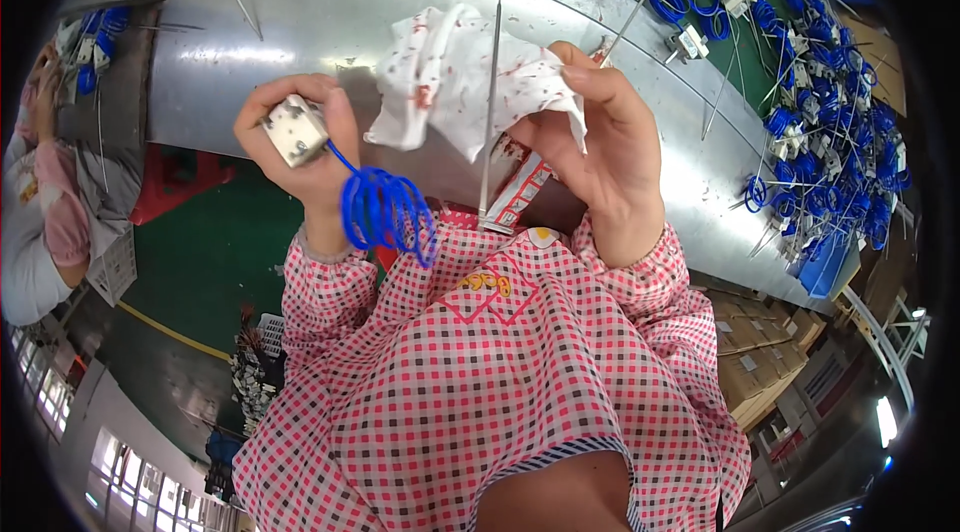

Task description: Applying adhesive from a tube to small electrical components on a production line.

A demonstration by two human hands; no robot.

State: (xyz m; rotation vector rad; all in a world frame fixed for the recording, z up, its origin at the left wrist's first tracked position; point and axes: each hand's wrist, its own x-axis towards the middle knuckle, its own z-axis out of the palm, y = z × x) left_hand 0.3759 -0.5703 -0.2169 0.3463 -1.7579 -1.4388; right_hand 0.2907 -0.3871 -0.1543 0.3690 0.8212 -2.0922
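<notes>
So, fingers first. The left hand (318, 177) has its fingers wrapped snugly round a small white block (297, 135), no gap to speak of, with a marked face of it poking out between them. Over on the right hand (615, 167), the fingers are closed on the edge of a crumpled white cloth (425, 62) with red marks on it, and the rest of it spreads out to the left of those fingers.

Both hands are raised, wrists below and fingers up, cuffs of a checked smock (440, 382) right under them. A blue coiled cord (385, 212) runs from the block and dangles just below and right of the left fingers. Between the two sets of fingers there's a thin metal rod (492, 97), near upright, passing in front of the cloth; honestly can't tell if anything's gripping it.

Further out, past the fingertips, is the shiny metal table (270, 12). Well off to the right of the right fingers sits a big heap of blue coils (825, 157). Far left of the left fingers: a co-worker's pink sleeve (62, 202).
</notes>
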